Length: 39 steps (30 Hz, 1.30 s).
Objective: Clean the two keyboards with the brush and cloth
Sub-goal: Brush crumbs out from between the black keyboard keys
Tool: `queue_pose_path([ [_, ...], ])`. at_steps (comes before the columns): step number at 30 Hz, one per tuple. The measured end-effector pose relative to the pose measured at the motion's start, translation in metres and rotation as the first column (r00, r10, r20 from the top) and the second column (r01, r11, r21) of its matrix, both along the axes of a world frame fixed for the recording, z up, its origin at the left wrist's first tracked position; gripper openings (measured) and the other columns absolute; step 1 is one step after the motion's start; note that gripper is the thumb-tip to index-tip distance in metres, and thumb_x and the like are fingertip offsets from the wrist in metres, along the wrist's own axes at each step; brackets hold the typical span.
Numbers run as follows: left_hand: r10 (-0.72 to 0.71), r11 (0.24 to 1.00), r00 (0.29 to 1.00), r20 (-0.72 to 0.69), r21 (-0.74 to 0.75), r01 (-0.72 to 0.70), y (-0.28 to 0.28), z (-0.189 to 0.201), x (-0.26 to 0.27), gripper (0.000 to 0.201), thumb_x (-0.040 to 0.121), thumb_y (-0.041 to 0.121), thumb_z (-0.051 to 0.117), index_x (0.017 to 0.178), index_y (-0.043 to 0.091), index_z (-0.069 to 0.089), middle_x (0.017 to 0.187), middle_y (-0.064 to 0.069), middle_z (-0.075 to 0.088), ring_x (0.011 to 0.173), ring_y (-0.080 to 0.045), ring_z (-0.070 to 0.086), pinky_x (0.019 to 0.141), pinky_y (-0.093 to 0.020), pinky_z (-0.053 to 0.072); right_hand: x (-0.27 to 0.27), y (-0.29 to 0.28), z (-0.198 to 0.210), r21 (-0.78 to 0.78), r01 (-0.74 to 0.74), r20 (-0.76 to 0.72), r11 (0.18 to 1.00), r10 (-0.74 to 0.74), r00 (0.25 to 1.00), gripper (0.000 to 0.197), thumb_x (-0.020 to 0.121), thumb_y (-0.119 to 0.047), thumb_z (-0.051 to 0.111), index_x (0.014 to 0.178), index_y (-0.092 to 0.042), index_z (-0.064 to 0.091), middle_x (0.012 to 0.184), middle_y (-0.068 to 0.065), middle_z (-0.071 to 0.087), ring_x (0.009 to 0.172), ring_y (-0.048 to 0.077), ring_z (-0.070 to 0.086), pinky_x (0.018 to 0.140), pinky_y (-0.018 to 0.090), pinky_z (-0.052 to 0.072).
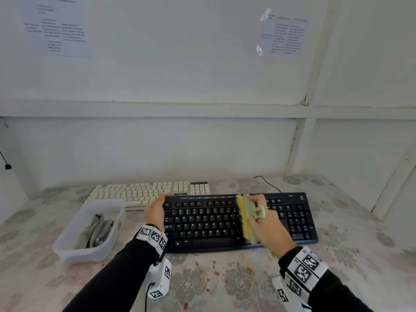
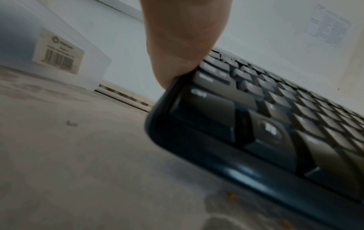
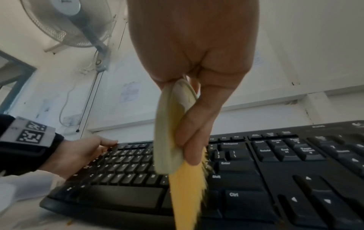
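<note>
Head view, with the black full-size plastic keyboard (image 1: pixel 225 221) as the landmark: well to its left stands a translucent rectangular plastic tub (image 1: pixel 90 230) holding a crumpled grey cloth (image 1: pixel 96 230). Behind the black keyboard's left half, and touching or nearly touching its far edge, lies a cream-white keyboard (image 1: pixel 144 192) with pale keys. The left hand (image 1: pixel 156 210) clasps the black keyboard's left end, thumb over the top corner and fingers curled around the edge; in the left wrist view the palm presses against that end beside the Ctrl key. Right of the keyboard's middle, the right hand (image 1: pixel 267 224) grips a pale green plastic-backed brush with yellow bristles (image 1: pixel 246 218), fingers wrapped over its back. In the right wrist view the bristles point down onto the keys just left of the Enter and Shift keys. In front of the black keyboard, orange-brown crumbs (image 1: pixel 216 270) lie scattered on the floral-patterned tablecloth (image 1: pixel 349 255). A thin black cable (image 1: pixel 269 183) runs from the keyboard's far right edge toward the wall.
</note>
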<state>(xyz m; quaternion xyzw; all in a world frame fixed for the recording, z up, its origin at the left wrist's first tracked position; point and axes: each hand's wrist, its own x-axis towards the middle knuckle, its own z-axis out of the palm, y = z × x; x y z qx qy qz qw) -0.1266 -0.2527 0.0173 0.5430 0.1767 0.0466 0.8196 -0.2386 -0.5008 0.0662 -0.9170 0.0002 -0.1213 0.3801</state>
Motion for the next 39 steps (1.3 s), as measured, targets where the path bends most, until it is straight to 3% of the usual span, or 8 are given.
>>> queue_pose_path([
  [5,-0.015,1.000,1.000,0.027,0.010,0.015,-0.001,-0.004,0.005,0.026,0.096,0.025,0.051,0.082,0.017,0.070,0.080,-0.011,0.065,0.071,-0.027,0.060,0.080,-0.045,0.052,-0.004,-0.019,0.000,0.024,0.047,-0.174,0.999,-0.042,0.984,0.019,0.092,-0.011,0.043,0.107,-0.022,0.045,0.070,0.007,0.053,0.049,0.018,0.041,0.043,0.022,0.036],
  [11,-0.002,0.999,1.000,0.030,0.039,0.001,-0.001,-0.008,0.009,0.026,0.096,0.025,0.050,0.081,0.018,0.070,0.079,-0.012,0.064,0.073,-0.028,0.059,0.083,-0.049,0.051,0.002,-0.031,0.017,0.089,0.063,0.171,0.994,-0.078,0.982,0.036,0.093,-0.006,0.045,0.117,-0.031,0.035,0.068,0.002,0.055,0.047,0.012,0.046,0.040,0.012,0.035],
  [20,0.022,0.998,1.000,-0.009,0.052,-0.022,-0.001,-0.008,0.008,0.027,0.095,0.030,0.053,0.079,0.020,0.072,0.081,-0.012,0.066,0.075,-0.029,0.060,0.087,-0.054,0.049,-0.009,-0.058,0.008,0.069,0.101,-0.211,0.993,-0.085,0.974,0.016,0.094,-0.010,0.041,0.102,-0.020,0.049,0.068,0.008,0.054,0.041,0.011,0.045,0.037,0.020,0.038],
  [23,0.036,0.998,0.999,-0.020,0.055,-0.034,-0.001,-0.008,0.008,0.027,0.094,0.032,0.053,0.080,0.020,0.072,0.083,-0.012,0.066,0.077,-0.030,0.061,0.085,-0.053,0.050,-0.004,-0.068,0.011,0.069,0.157,-0.006,0.985,-0.157,0.988,0.020,0.093,-0.011,0.045,0.108,-0.023,0.050,0.075,0.016,0.064,0.053,0.018,0.050,0.047,0.027,0.044],
  [27,0.045,0.997,0.999,0.007,0.060,-0.045,-0.002,-0.009,0.010,0.025,0.095,0.026,0.052,0.080,0.019,0.070,0.081,-0.013,0.062,0.069,-0.027,0.058,0.075,-0.042,0.051,0.000,-0.072,0.010,0.073,0.084,0.237,0.994,-0.099,0.966,0.038,0.093,-0.006,0.047,0.120,-0.030,0.035,0.075,-0.002,0.057,0.053,0.011,0.054,0.042,0.013,0.043],
  [31,0.035,0.996,0.999,0.003,0.076,-0.035,-0.002,-0.009,0.010,0.025,0.095,0.029,0.051,0.082,0.020,0.070,0.082,-0.012,0.063,0.071,-0.028,0.058,0.079,-0.046,0.050,-0.003,-0.081,-0.002,-0.002,0.079,0.071,0.997,-0.079,0.994,0.041,0.090,-0.003,0.047,0.122,-0.027,0.038,0.066,0.000,0.055,0.047,0.014,0.047,0.041,0.015,0.038],
  [35,0.023,0.996,1.000,-0.004,0.089,-0.023,-0.002,-0.009,0.011,0.025,0.095,0.030,0.051,0.083,0.021,0.071,0.082,-0.011,0.065,0.075,-0.029,0.059,0.081,-0.047,0.050,-0.009,-0.087,-0.003,-0.106,0.063,-0.128,0.992,-0.076,0.989,0.033,0.086,-0.003,0.045,0.104,-0.030,0.040,0.057,0.002,0.044,0.044,0.014,0.035,0.035,0.014,0.028],
  [39,0.051,0.994,0.999,-0.002,0.094,-0.050,-0.002,-0.010,0.011,0.025,0.094,0.030,0.052,0.080,0.021,0.072,0.081,-0.011,0.065,0.081,-0.030,0.060,0.084,-0.050,0.050,-0.005,-0.089,0.012,-0.001,0.144,-0.071,0.990,-0.143,0.987,0.024,0.088,-0.006,0.045,0.102,-0.026,0.047,0.068,0.007,0.056,0.051,0.015,0.047,0.039,0.015,0.035],
])
